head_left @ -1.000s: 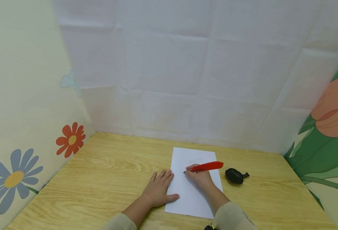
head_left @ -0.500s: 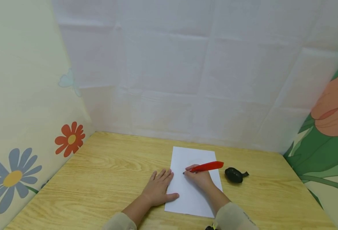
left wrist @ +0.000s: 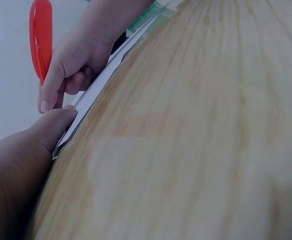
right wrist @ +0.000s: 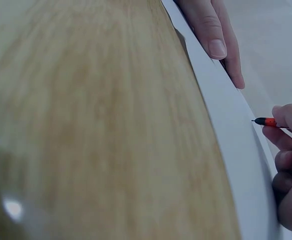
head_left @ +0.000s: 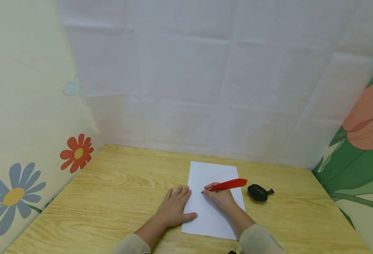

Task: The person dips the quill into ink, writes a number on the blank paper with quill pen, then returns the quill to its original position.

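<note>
A sheet of white paper lies on the wooden table. My left hand rests flat at its left edge, fingers spread and the thumb lying on the sheet. Over the paper's middle, my right hand pinches a red pen with a broad, feather-shaped upper end. The pen slants to the right, and its dark tip is right at the paper. A faint curved mark shows on the sheet above the right hand. In the right wrist view, the black and orange pen point sticks out between thumb and finger.
To the right of the paper sits a dark, shiny oval object with a short tail. A small dark thing shows at the bottom edge by the right sleeve. White cloth hangs behind the table, with flower-printed cloth at both sides.
The pen tip has shifted slightly down and left over the paper, with the right hand following a little. The left hand stays in place on the paper's edge.
</note>
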Demonstrator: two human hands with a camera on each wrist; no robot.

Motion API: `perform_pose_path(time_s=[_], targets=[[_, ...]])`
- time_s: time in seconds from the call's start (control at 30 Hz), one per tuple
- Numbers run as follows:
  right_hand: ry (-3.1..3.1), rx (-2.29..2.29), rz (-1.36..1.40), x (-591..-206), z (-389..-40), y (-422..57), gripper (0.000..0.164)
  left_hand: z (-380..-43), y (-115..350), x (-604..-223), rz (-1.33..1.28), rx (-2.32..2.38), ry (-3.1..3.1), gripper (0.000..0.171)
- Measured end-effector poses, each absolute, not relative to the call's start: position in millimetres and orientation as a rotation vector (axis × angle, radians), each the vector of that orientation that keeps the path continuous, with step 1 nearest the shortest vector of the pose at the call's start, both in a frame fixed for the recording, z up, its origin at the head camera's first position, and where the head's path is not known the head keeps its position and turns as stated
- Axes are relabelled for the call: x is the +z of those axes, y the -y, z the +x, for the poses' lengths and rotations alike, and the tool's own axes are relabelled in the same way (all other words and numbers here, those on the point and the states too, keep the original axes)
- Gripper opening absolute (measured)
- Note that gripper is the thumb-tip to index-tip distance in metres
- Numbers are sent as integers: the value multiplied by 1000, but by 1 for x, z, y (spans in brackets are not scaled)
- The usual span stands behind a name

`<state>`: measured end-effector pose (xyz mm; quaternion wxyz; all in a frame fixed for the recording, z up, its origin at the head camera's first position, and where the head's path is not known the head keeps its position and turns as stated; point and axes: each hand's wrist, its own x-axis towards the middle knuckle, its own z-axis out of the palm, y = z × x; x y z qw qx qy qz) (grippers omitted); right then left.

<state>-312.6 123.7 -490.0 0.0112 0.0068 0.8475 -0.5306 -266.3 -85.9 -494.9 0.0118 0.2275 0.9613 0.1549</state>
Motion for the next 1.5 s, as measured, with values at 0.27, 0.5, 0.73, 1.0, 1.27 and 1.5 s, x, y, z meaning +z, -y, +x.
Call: perform_pose_path(time_s=[0.27, 0.5, 0.73, 1.0, 1.27, 1.5], targets=[[-2638, -1652, 5, -489, -311, -125, 13, -267, 86, -499, 716, 485, -3012, 93], [-2646, -1628, -7, -490, -309, -125, 14, -263, 85, -492, 704, 497, -3003, 92], [-2638, -1636, -21, -488, -305, -126, 13, -266, 86, -497, 713, 504, -3001, 93], [-2611, -1628, -23, -488, -303, -128, 14, -267, 85, -497, 705, 483, -3006, 93], [-2599, -1628, -38, -489, -301, -129, 16, -268, 85, -501, 700, 466, -3020, 92], [-2601, -1613, -22, -489, -300, -129, 15, -268, 85, -501, 698, 468, -3017, 93]])
